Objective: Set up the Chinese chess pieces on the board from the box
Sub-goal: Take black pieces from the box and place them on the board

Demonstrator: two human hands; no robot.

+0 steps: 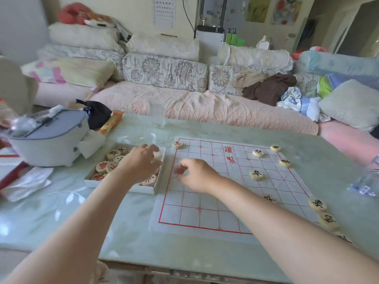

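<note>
A white paper board [205, 203] with a red grid lies on the glass table. A red-marked piece [177, 144] sits at its far left corner. Several black-marked pieces stand along the right side, among them one [256, 174] inside the grid and one [317, 204] on the edge. Left of the board is a shallow white box [123, 187] holding several loose pieces [113, 155]. My left hand [140, 163] reaches into the box, fingertips curled round a pale piece [157, 154]. My right hand [194, 176] hovers over the board's left columns with curled, blurred fingers; what they hold is unclear.
A grey lidded container [47, 140] stands at the far left, with a black bag [99, 114] and an orange packet [110, 122] behind the box. A drinking glass [157, 117] stands at the table's far edge. Clear plastic [364, 186] lies at the right, tissue paper [26, 184] at the left.
</note>
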